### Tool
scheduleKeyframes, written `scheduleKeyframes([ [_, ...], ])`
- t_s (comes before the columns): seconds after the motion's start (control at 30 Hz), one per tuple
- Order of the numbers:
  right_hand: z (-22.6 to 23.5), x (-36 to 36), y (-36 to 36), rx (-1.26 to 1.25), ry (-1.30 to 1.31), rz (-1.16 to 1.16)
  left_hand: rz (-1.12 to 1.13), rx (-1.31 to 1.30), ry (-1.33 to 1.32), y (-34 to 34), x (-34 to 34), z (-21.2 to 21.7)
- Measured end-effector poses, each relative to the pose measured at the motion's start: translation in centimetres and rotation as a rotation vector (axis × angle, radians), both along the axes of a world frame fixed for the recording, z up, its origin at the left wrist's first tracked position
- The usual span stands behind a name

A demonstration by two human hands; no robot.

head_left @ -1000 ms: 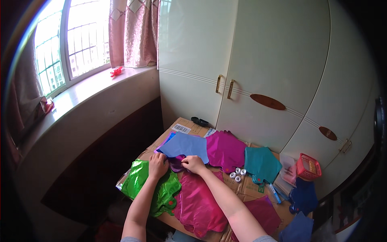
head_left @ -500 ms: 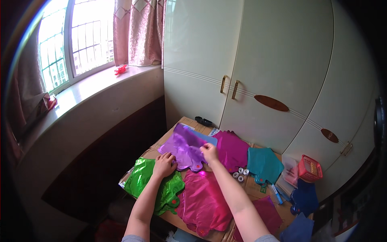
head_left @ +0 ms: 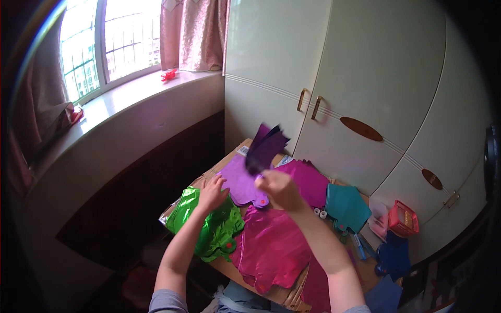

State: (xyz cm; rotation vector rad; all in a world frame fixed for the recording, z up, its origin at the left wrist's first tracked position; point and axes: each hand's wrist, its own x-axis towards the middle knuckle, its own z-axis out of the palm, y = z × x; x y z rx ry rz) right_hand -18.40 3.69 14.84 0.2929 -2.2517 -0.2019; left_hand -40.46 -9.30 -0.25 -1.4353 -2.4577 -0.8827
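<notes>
Lifting: the right hand (head_left: 279,189) is clenched on a dark purple foil sheet (head_left: 265,147), raising it upright above the table; its thin edge looks jagged and slightly blurred
Left hand: the left hand (head_left: 212,192) lies with fingers spread and released, pressing flat where the green foil balloon (head_left: 209,225) meets the light purple foil piece (head_left: 241,182)
Landmark: a brown wooden table (head_left: 222,265), small, set against pale cream wardrobe doors (head_left: 365,78)
Light purple foil piece: flat on the table's far-left part, matte sheen, scalloped lower edge; directly under the lifted sheet
Green foil balloon: at the table's left edge, crinkled, mirror-bright, lobed outline
Magenta foil balloon (head_left: 271,250): on the table's near middle, glossy and wrinkled, rounded lobes; touching the green one
Second magenta piece (head_left: 308,180): toward the table's far side, smoother, beside the light purple piece
Teal foil piece (head_left: 347,207): on the table's right part, flat, soft shine
Pink plastic basket (head_left: 403,219): at the table's far-right corner, ribbed walls
Dark blue foil pieces (head_left: 394,258): at the table's right edge, partly overhanging
</notes>
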Motion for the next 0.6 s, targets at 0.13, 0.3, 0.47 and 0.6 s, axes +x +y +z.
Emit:
scheduleKeyframes([
  [0.13,-5.4,-0.7,-6.8,0.031,-0.21,0.29,-0.07,-0.397,0.248,-3.9,0.7,3.7],
  [0.3,-12.8,-1.9,-12.4,0.12,-0.379,0.329,-0.346,0.095,-0.51,-6.9,0.1,1.3],
  [0.47,-13.2,-1.8,-13.7,0.008,-0.487,0.363,-0.44,0.324,-0.608,-7.0,-0.8,-1.1],
  [0.6,-13.9,-1.5,-13.9,0.028,-0.438,0.299,-0.459,0.39,-0.634,-6.8,-1.8,-2.3],
])
